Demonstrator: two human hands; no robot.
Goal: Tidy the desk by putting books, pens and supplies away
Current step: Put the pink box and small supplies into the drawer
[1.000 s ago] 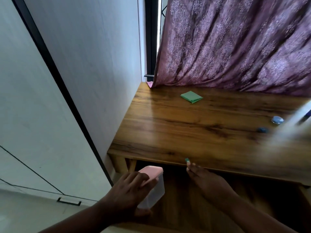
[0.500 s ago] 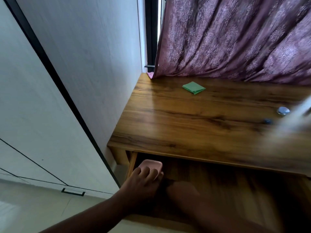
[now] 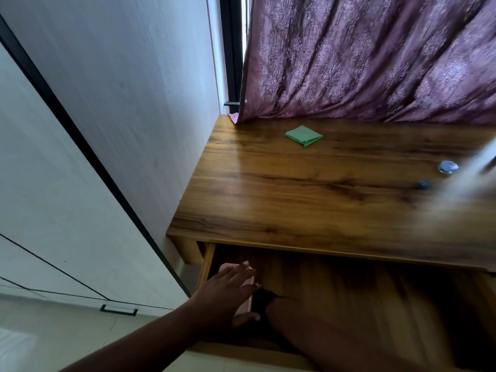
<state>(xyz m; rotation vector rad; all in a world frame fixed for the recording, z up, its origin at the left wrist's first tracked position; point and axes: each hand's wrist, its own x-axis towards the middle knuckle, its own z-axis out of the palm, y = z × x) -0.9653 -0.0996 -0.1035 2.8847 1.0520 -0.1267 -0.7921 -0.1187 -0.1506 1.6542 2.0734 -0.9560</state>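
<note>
1. Desk [image 3: 308,200]: wooden tabletop, set against a pale wall on its left edge; a purple patterned curtain [image 3: 375,57] hangs along its back edge.
2. Drawer [image 3: 335,285]: pulled out beneath the tabletop's front edge; wooden floor, partly in shadow.
3. Box [image 3: 248,284]: pink lid, lying in the drawer's front left corner, close to the drawer's left wall; mostly covered by the hand.
4. Left hand [image 3: 228,294]: reaches into the drawer; fingers spread flat over the top of the box, thumb curled at its near side, touching it. Whether it grips or merely rests on the box cannot be told.
5. Right hand [image 3: 303,320]: low in the drawer, just right of the box; blurred and in shadow, so the state of its fingers cannot be told.
6. Green folded paper [image 3: 303,135]: flat on the tabletop near the back edge, toward the left corner.
7. Round blue-and-white item [image 3: 447,167]: near the tabletop's right edge; kind unclear.
8. Small blue item [image 3: 423,185]: just in front of the round one; too small to identify.
9. Pale blurred streak at the right edge: unidentifiable.
</note>
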